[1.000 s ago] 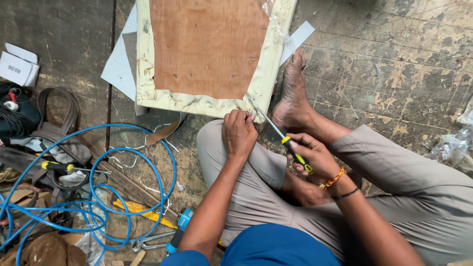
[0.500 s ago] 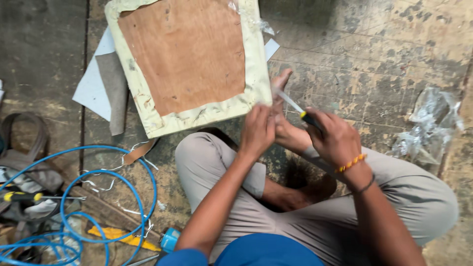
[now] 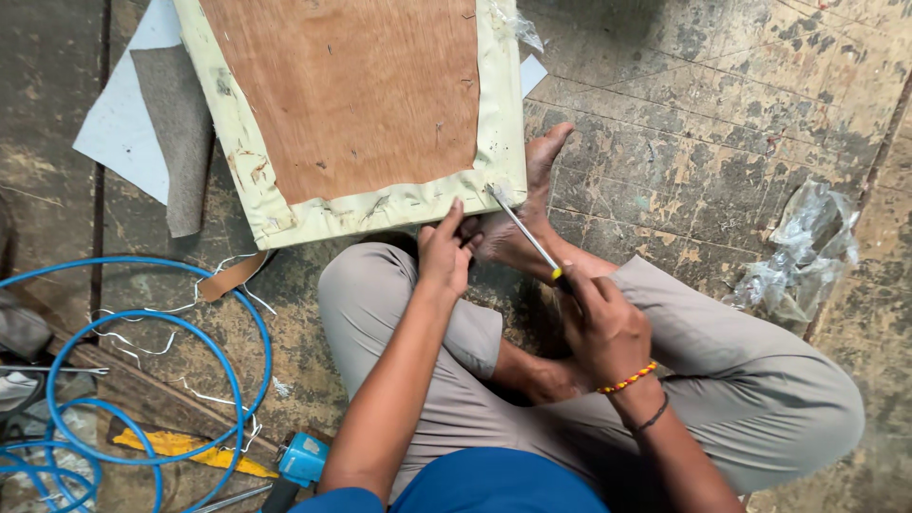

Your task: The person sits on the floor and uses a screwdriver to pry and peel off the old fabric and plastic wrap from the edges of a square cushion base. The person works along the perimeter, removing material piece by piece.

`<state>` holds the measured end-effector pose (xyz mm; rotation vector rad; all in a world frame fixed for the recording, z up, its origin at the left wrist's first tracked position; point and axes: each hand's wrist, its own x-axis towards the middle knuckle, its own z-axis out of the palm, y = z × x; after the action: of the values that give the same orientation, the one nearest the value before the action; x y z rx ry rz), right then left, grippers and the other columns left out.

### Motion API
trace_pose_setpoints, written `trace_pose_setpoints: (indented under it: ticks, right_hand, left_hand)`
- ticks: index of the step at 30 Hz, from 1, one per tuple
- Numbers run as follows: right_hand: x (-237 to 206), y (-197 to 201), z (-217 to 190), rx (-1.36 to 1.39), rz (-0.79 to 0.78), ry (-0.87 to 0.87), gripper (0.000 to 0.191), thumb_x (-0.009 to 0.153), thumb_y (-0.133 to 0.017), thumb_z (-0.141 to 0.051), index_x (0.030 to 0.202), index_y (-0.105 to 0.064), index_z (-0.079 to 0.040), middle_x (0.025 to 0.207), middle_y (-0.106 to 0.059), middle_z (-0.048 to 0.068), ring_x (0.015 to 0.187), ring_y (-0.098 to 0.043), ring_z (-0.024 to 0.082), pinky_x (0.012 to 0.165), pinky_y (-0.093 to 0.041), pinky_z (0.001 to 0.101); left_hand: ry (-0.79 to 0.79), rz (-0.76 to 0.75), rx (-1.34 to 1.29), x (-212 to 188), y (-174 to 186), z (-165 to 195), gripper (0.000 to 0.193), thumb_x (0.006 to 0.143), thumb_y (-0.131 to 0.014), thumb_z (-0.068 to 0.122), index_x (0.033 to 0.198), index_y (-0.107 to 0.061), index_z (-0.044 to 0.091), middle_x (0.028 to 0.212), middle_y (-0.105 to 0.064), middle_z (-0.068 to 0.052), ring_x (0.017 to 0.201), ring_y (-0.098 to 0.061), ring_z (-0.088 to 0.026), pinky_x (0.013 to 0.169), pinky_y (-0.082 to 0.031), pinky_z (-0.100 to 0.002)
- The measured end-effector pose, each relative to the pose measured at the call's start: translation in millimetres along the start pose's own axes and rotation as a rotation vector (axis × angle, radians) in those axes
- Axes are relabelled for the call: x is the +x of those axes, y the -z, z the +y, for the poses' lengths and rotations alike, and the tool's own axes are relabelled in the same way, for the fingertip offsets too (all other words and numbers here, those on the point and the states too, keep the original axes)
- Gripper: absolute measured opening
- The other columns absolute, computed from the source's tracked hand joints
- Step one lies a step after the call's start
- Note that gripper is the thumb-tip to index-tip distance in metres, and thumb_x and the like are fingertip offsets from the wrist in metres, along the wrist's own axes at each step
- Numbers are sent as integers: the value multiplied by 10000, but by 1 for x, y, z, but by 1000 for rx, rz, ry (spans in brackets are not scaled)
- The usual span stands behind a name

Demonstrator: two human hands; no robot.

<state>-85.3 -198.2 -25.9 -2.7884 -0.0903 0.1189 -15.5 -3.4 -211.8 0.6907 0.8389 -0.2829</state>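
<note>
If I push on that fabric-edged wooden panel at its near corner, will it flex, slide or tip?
The panel probably stays stiff: its bare face looks like flat plywood. It lies flat on the floor, so tipping seems unlikely, but it may slide. The left hand touches its near edge, which could steady it, while the right hand holds the screwdriver at the corner.

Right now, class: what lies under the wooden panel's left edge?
Under the wooden panel, a grey felt strip and pale sheet stick out. How far they extend beneath is hidden.
</note>
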Motion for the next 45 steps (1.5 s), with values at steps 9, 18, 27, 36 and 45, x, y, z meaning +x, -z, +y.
trace_pose_setpoints:
  ticks: [9, 18, 27, 36, 45]
  right_hand:
    - [-9, 0, -12, 136, -13, 12, 435, 881, -734, -145, 1309, -656, -129, 951, -695, 111, 712, -692, 321, 613, -552, 423]
    - [10, 9, -35, 147, -45, -74, 470, 884, -730, -151, 1347, -654, -137, 1055, -721, 170, 823, -712, 371, 688, -573, 452]
    - [38, 57, -9, -126, -355, -215, 465, 924, -737, -255, 1380, -655, -225, 830, -729, 189, 732, -716, 369, 657, -560, 464]
    - [-1, -39, -5, -112, -22, -58, 494, 935, -711, -170, 1422, -627, -148, 980, -725, 138, 715, -693, 353, 602, -545, 445]
    - [4, -30, 5, 1391, -501, -728, 448, 1041, -667, -149, 1425, -527, 33, 932, -618, 122, 678, -603, 235, 562, -459, 407]
  left_hand:
    - [21, 10, -154, -2, -8, 5, 428, 904, -741, 376, 1215, -641, 100, 1141, -696, -47, 1020, -652, -221, 844, -513, -431]
    - [24, -47, -216, -4, -24, 9, 371, 900, -780, 269, 1185, -651, 69, 1134, -693, -58, 1010, -652, -232, 856, -524, -449]
    - [-80, 92, -223, 1, -66, -24, 271, 911, -783, 148, 1133, -670, 41, 1077, -700, -45, 897, -646, -162, 681, -506, -352]
    - [-177, 20, -244, 6, -56, -20, 265, 916, -739, 124, 1146, -663, 17, 1080, -712, -69, 902, -698, -173, 738, -577, -337]
    - [-318, 14, -149, -2, -60, -20, 335, 937, -751, 98, 1209, -661, -77, 1164, -715, -88, 1017, -662, -161, 899, -547, -323]
